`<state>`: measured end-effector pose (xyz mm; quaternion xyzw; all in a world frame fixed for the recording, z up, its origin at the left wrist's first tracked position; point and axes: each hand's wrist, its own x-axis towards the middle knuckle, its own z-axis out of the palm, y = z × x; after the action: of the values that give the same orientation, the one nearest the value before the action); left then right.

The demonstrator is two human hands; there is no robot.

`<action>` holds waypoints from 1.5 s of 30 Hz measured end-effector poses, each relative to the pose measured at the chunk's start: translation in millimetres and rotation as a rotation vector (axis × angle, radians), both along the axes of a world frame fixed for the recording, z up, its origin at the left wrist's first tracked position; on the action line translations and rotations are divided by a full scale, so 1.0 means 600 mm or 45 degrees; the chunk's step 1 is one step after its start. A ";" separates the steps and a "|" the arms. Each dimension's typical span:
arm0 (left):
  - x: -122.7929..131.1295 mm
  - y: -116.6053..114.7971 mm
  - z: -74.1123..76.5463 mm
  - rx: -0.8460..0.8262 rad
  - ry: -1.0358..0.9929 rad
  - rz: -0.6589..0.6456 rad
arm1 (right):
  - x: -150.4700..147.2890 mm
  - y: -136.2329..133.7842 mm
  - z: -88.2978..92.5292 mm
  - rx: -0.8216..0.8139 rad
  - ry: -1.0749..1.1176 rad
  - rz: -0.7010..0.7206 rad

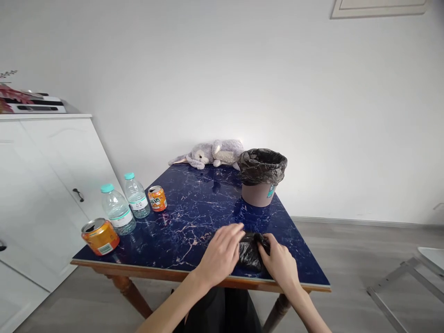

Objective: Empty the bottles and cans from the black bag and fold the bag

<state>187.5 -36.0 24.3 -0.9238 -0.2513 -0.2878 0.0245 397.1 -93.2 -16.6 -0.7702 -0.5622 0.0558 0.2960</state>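
Note:
A black plastic bag (249, 255) lies bunched at the front edge of the blue marbled table (194, 199), between my two hands. My right hand (279, 261) pinches the bag's right upper part between thumb and fingers. On the other side, my left hand (224, 252) rests against the bag's left edge, its fingers close together and partly raised; whether they grip any plastic is hidden. Behind the hands stands a pinkish-grey bin (257, 195), with a black liner (262, 173) folded over its rim.
Two clear bottles with teal caps (120, 212) (138, 196) and two orange cans (100, 237) (157, 200) stand at the table's left. A plush rabbit (211, 153) lies at the back. White cabinets (52, 171) are left; a metal-framed stand (395, 286) is right.

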 end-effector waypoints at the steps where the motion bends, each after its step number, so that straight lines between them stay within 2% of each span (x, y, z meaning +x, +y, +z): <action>1: -0.002 -0.006 0.002 0.004 0.068 -0.101 | -0.006 -0.006 0.004 0.150 0.004 -0.018; 3: -0.006 -0.014 -0.001 -0.043 0.197 -0.190 | -0.023 -0.020 0.016 0.488 -0.043 -0.023; 5: -0.009 -0.014 -0.010 -0.099 0.253 -0.160 | -0.047 -0.035 0.027 0.667 -0.150 0.110; 8: -0.013 -0.006 -0.026 -0.136 0.306 -0.157 | -0.075 -0.043 0.021 0.558 -0.291 0.439; 10: -0.015 0.000 -0.033 -0.142 0.350 -0.174 | -0.081 -0.035 -0.001 0.406 -0.335 0.494; 14: -0.025 0.009 -0.039 -0.193 0.360 -0.147 | -0.066 -0.010 -0.053 0.258 -0.341 0.379; 17: -0.036 0.014 -0.037 -0.258 0.330 -0.149 | -0.057 -0.003 -0.070 0.250 -0.362 0.335; 21: -0.068 0.036 -0.024 -0.465 0.206 -0.177 | -0.052 -0.001 -0.068 0.221 -0.391 0.313; 24: -0.121 0.073 -0.022 -0.601 -0.034 0.046 | -0.027 0.013 -0.068 0.159 -0.393 0.290; 26: -0.164 0.099 -0.029 -0.625 -0.155 0.215 | 0.007 0.030 -0.070 0.093 -0.388 0.228; 28: -0.204 0.114 -0.038 -0.649 -0.249 0.300 | 0.046 0.050 -0.074 0.033 -0.384 0.153; 31: -0.240 0.111 -0.046 -0.668 -0.293 0.338 | 0.089 0.071 -0.076 -0.006 -0.338 0.095; 34: -0.245 0.092 -0.047 -0.617 -0.267 0.362 | 0.081 0.069 -0.062 0.167 -0.275 0.077; 36: -0.239 0.084 -0.048 -0.558 -0.266 0.364 | 0.045 0.055 -0.044 0.387 -0.190 0.205; 38: -0.233 0.080 -0.051 -0.499 -0.268 0.381 | -0.002 0.039 -0.021 0.483 0.028 0.476; 41: -0.229 0.078 -0.058 -0.438 -0.272 0.454 | -0.063 0.026 0.008 0.234 0.450 0.851; 43: -0.230 0.076 -0.061 -0.441 -0.282 0.503 | -0.082 0.029 0.017 0.055 0.653 0.937; 45: -0.232 0.073 -0.061 -0.472 -0.293 0.527 | -0.087 0.036 0.016 -0.014 0.810 0.918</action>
<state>48.6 7.6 -12.5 -0.8030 -0.4837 -0.3287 -0.1150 345.1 -71.5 -6.8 -0.4723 -0.6747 0.3907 0.4111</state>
